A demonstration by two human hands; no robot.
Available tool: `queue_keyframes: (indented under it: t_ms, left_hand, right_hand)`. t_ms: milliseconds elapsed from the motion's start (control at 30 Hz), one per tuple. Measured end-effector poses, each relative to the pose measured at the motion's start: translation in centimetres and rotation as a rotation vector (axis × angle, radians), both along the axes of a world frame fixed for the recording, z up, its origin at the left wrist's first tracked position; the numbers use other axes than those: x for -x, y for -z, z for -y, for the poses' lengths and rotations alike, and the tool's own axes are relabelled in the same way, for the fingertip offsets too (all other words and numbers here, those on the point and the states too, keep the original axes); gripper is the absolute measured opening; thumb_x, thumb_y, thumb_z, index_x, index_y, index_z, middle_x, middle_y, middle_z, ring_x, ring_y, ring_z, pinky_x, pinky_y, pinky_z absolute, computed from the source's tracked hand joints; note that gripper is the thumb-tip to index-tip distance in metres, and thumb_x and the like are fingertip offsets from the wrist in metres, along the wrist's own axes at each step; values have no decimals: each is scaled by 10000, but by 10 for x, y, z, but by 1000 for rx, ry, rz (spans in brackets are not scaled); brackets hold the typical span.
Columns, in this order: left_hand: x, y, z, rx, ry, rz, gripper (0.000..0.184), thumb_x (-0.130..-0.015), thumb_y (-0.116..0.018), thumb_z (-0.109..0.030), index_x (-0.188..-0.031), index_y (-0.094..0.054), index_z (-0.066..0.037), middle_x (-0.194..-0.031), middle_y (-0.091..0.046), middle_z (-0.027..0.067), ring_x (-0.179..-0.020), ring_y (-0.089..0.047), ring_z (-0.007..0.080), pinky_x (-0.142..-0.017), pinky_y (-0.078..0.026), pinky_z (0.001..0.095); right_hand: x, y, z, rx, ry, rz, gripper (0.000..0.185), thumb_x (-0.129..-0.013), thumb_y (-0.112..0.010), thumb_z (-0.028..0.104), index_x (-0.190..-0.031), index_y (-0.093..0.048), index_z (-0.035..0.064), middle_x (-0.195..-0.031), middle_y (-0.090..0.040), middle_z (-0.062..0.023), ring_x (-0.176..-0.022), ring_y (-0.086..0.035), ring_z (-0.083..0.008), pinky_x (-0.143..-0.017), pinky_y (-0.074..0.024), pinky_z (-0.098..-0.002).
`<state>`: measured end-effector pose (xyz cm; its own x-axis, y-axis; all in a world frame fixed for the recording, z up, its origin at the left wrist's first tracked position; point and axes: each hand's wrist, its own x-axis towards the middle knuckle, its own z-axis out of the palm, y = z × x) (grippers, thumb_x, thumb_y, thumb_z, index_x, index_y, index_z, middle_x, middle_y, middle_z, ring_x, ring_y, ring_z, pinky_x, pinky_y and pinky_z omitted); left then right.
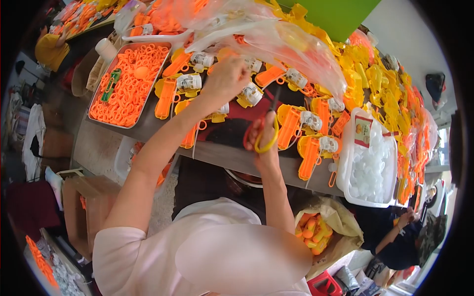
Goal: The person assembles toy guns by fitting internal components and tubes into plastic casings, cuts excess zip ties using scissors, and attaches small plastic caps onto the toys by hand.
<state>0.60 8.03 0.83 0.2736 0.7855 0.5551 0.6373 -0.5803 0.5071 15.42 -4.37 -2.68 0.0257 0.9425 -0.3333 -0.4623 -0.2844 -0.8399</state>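
Observation:
My left hand [228, 81] reaches over the table among rows of orange-and-yellow plastic toys. Its fingers are curled together and slightly blurred, close to a toy's clear, white-marked part [253, 64]; whether they hold anything is hidden. In my right hand [266, 135] is a pair of scissors with yellow handles [268, 143], the dark blades pointing away from me. Right of the scissors lies an orange-and-yellow toy [290, 128] with a loop hanging from it. Another such toy [310, 155] sits nearer the table's front edge.
A metal tray [92, 109] of orange rings holds a green tool [111, 85]. At right stands a white tub [347, 165] of translucent pieces. Plastic bags [296, 52] and yellow parts [363, 74] pile behind. A sack [345, 224] and cardboard box [81, 217] stand below; other people work nearby.

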Motion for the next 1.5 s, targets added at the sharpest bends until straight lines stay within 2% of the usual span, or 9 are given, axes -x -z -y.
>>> queue_keyframes:
  t_ms: [233, 433, 533, 600, 767, 867, 1000, 1167, 1500]
  left_hand:
    - [94, 27, 85, -134, -236, -231, 121, -909, -640, -89, -975, -552, -39, -942, -622, 127, -860, -613, 327, -761, -469, 435]
    - [36, 44, 114, -102, -141, 20, 162, -905, -629, -19, -1043, -543, -29, -1046, -629, 126, -929, -605, 323, -821, -461, 404]
    - [24, 35, 96, 49, -160, 443, 124, -1014, -539, -112, -1085, -535, -11, -1035, -651, 123, -843, -618, 214, -762, -477, 340]
    - [50, 24, 63, 75, -257, 423, 172, -1052, -483, -174, -1071, -520, -8, -1011, -672, 119, -800, -614, 171, -699, -483, 316]
    - [59, 44, 27, 174, -225, 104, 166, -1023, -509, -190, -1022, -499, -24, -877, -706, 171, -763, -669, 393, -643, -509, 470]
    - [35, 55, 41, 167, -131, 49, 171, -1025, -502, -204, -1021, -499, -33, -782, -678, 154, -730, -671, 376, -628, -503, 469]
    - [60, 34, 50, 392, -177, 295, 183, -1012, -547, -217, -1022, -498, -40, -762, -651, 165, -686, -650, 379, -611, -500, 449]
    - [70, 52, 87, 186, -66, -36, 197, -965, -616, -234, -998, -565, -47, -878, -650, 140, -785, -647, 350, -676, -506, 424]
    - [56, 43, 105, 359, -16, 213, 143, -943, -646, -138, -957, -597, -5, -796, -641, 104, -730, -658, 265, -674, -514, 358]
  right_hand:
    - [-23, -11, 55, 48, -59, 257, 616, -961, -448, 676, -810, -514, 82, -590, -437, 2, -444, -474, -102, -406, -406, -239]
    - [-2, -18, 41, -32, -8, 298, 606, -995, -430, 620, -798, -526, 56, -610, -459, -10, -442, -490, -106, -407, -412, -237]
    - [3, -26, 43, -84, 2, 374, 590, -1004, -433, 591, -791, -530, 50, -601, -446, -9, -441, -491, -106, -408, -407, -237]
    - [-4, -35, 55, -21, -20, 391, 540, -1018, -441, 531, -820, -546, 41, -628, -452, -19, -451, -489, -98, -408, -426, -240]
    - [7, -24, 78, -15, -146, 241, 529, -1028, -460, 511, -820, -545, 33, -661, -464, -18, -469, -488, -91, -416, -457, -242]
    - [22, -18, 80, -38, -337, 292, 529, -1035, -457, 497, -850, -571, 14, -662, -465, -14, -481, -510, -88, -413, -458, -237]
    - [24, -18, 87, 7, -383, 302, 566, -1025, -441, 539, -859, -575, 15, -658, -467, -20, -473, -519, -94, -409, -449, -235]
    - [47, -17, 96, 143, -527, 159, 662, -1001, -364, 644, -918, -557, 16, -693, -487, -49, -546, -542, -129, -514, -519, -290]
    - [52, 1, 98, 169, -383, 85, 735, -971, -308, 715, -948, -546, 20, -765, -514, -67, -605, -534, -135, -569, -581, -336]
